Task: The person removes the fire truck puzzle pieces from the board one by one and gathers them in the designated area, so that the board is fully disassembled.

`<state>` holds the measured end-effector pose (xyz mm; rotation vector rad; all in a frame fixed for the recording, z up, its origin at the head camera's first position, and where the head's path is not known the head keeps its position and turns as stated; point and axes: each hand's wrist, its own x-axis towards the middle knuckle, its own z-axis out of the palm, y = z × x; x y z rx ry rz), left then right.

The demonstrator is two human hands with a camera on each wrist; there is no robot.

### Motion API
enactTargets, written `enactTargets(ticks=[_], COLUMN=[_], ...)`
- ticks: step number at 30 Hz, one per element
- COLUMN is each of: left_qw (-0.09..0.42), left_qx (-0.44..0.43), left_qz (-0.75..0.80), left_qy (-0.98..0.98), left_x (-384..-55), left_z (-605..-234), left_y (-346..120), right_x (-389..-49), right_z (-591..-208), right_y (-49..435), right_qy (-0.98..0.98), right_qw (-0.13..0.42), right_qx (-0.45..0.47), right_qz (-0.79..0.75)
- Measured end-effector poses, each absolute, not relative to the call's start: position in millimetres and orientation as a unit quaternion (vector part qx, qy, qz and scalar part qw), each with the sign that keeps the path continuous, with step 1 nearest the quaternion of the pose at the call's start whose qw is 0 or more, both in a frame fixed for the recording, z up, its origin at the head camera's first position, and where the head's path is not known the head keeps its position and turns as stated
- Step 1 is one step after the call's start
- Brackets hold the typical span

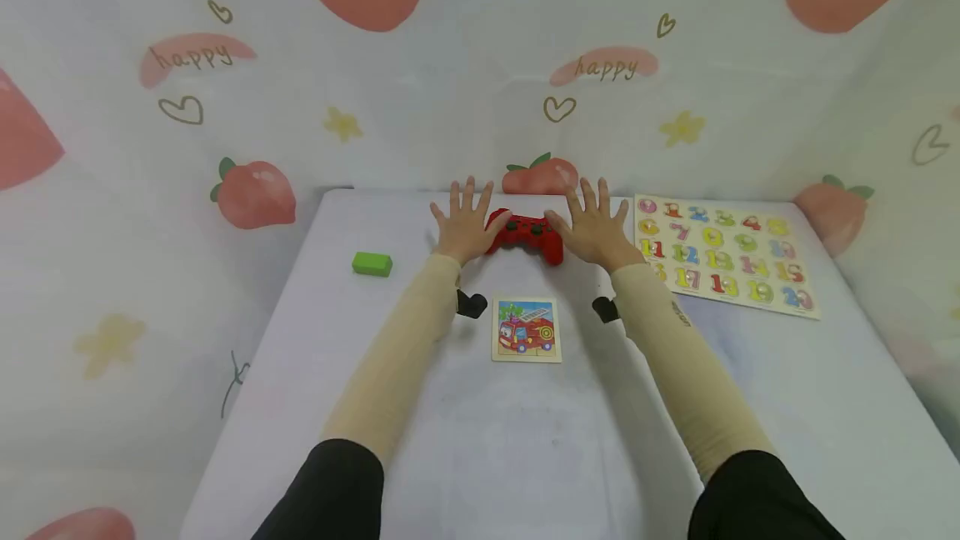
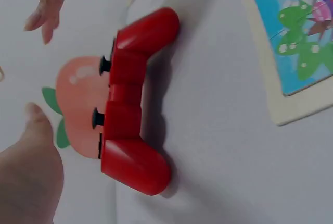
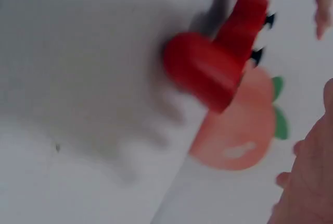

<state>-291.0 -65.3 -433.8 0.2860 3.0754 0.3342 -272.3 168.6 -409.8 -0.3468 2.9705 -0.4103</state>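
Observation:
A red game controller [image 1: 528, 232] with black thumbsticks lies near the back of the white table. My left hand [image 1: 463, 227], fingers spread, hovers at its left end; my right hand [image 1: 596, 232] is spread the same way at its right end. In the left wrist view the whole controller [image 2: 130, 104] shows, with the left thumb [image 2: 36, 130] apart from it. The right wrist view catches one rounded grip of the controller [image 3: 203, 67], and the right hand [image 3: 309, 177] stands off to its side. Neither hand holds anything.
A square fire-truck jigsaw puzzle [image 1: 527, 330] lies between the forearms. To the left is a green block [image 1: 372, 264]. A number puzzle board [image 1: 723, 255] lies at the back right, close to the right hand. Behind the table hangs a peach-printed cloth [image 1: 450, 107].

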Motion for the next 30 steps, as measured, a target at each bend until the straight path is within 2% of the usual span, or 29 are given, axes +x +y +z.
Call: enactTargets(ticks=[3,7,10,12,14,18,23,30], left_qw=[0.011,0.003,0.025,0.046,0.052,0.020,-0.002,0.003], left_qx=[0.142,0.218,0.267,0.287,0.293,0.283,0.284,0.291], left_qz=[0.131,0.207,0.251,0.260,0.252,0.215,0.165,0.132], left_qy=[0.981,0.954,0.930,0.921,0.921,0.934,0.944,0.948], left_x=[-273.8,-227.3,-185.5,-163.3,-149.4,-138.6,-135.9,-136.0], left_z=[-436.1,-454.4,-479.1,-495.1,-507.7,-519.7,-520.8,-521.5], left_y=[-72.5,-76.7,-72.0,-66.3,-60.7,-55.1,-56.8,-58.9], right_x=[-244.5,-194.5,-165.9,-156.3,-152.5,-154.0,-158.3,-162.4], right_z=[-408.3,-425.5,-449.8,-466.4,-477.8,-486.4,-486.1,-484.8], right_y=[170.0,176.5,180.0,180.2,178.6,173.3,166.8,157.7], right_qy=[0.972,0.948,0.938,0.941,0.943,0.944,0.947,0.955], right_qw=[0.065,0.084,0.101,0.093,0.073,0.039,0.049,0.051], right_qx=[-0.143,-0.193,-0.209,-0.210,-0.210,-0.200,-0.192,-0.177], right_qz=[-0.176,-0.239,-0.256,-0.250,-0.249,-0.258,-0.252,-0.232])
